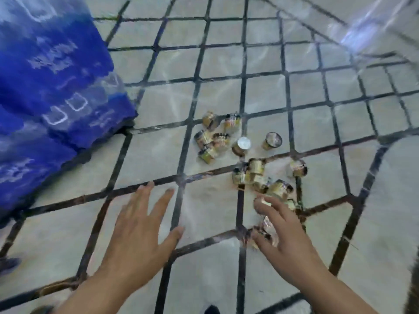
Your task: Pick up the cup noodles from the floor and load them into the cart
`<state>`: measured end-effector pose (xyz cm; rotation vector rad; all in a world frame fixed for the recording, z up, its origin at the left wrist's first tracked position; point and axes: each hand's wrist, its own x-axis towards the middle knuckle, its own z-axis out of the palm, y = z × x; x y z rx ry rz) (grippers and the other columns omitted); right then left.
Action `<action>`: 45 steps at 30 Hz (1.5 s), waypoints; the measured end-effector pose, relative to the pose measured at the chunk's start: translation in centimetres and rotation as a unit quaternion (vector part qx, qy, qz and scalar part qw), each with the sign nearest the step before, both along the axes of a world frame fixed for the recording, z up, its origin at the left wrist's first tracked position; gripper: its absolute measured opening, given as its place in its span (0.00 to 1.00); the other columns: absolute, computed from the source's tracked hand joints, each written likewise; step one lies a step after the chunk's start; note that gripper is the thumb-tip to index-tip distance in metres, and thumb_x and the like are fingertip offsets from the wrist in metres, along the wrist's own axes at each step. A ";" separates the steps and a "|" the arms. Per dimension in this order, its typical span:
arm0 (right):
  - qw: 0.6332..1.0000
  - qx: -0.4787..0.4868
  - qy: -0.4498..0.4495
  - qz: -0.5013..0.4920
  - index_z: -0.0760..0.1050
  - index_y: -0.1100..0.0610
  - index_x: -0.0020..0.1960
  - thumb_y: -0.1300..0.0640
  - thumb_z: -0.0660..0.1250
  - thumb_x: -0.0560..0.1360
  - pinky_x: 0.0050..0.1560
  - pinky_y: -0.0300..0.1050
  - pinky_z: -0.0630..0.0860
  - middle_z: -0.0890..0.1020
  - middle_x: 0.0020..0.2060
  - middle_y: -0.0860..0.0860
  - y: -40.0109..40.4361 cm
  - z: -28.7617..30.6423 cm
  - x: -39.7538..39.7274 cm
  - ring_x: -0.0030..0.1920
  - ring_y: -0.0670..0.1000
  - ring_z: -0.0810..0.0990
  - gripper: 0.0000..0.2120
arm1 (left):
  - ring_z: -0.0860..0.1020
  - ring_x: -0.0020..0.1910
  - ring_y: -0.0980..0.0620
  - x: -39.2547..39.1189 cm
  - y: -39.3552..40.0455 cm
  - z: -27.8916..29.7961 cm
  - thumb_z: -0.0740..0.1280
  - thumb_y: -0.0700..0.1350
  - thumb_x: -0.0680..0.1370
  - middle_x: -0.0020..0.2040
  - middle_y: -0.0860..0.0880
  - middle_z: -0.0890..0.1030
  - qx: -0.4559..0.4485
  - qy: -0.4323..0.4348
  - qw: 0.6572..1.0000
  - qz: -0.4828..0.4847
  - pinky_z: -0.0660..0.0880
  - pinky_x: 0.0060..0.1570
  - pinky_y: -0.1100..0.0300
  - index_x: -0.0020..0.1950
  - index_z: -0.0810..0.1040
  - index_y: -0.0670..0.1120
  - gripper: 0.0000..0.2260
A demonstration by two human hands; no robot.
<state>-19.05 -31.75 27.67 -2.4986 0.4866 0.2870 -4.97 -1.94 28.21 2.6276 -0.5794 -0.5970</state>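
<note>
Several small yellow-brown cup noodles lie scattered on the floor, one cluster (213,139) farther off and another (256,175) close to my right hand. One cup (242,145) lies on its side with its silver lid showing. My right hand (285,236) curls its fingers around a shiny wrapped cup noodle (266,225) at the near edge of the pile. My left hand (140,230) hovers to the left with fingers spread, holding nothing. I cannot make out a cart.
The floor is beige tiles (158,150) with dark joints. Blue plastic-wrapped packs (49,87) fill the left side. Clear plastic film (371,26) shows at top right. A dark shoe (9,265) sits at the left edge. The picture is motion-blurred.
</note>
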 end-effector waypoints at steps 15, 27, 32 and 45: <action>0.953 0.005 0.198 -0.228 0.63 0.51 0.81 0.42 0.73 0.76 0.72 0.56 0.69 0.67 0.77 0.56 -23.9 -27.9 11.1 0.75 0.61 0.67 0.38 | 0.52 0.82 0.44 22.7 -26.1 -27.3 0.63 0.67 0.79 0.84 0.48 0.52 0.058 0.089 0.989 -0.108 0.63 0.77 0.42 0.83 0.54 0.60 0.36; 0.795 0.135 0.211 -0.553 0.67 0.56 0.78 0.36 0.73 0.76 0.65 0.67 0.75 0.74 0.73 0.61 -32.3 -52.8 18.2 0.68 0.68 0.75 0.38 | 0.75 0.64 0.36 36.6 -34.3 -54.0 0.70 0.60 0.76 0.70 0.40 0.68 0.065 0.197 0.978 -0.003 0.74 0.65 0.46 0.80 0.57 0.62 0.36; 0.727 0.203 0.171 -0.633 0.70 0.51 0.75 0.38 0.75 0.75 0.55 0.64 0.82 0.78 0.65 0.57 -32.4 -55.1 18.5 0.59 0.62 0.79 0.34 | 0.79 0.53 0.44 36.2 -36.0 -55.8 0.75 0.53 0.76 0.66 0.43 0.69 0.009 0.209 0.978 -0.004 0.77 0.58 0.48 0.78 0.51 0.72 0.41; 0.696 0.246 0.164 -0.655 0.70 0.57 0.66 0.55 0.78 0.76 0.43 0.53 0.78 0.82 0.46 0.56 -31.6 -53.9 19.1 0.42 0.56 0.81 0.24 | 0.74 0.66 0.41 34.0 -34.8 -55.9 0.78 0.55 0.65 0.72 0.45 0.67 0.003 0.295 0.955 -0.030 0.73 0.68 0.42 0.74 0.54 0.76 0.47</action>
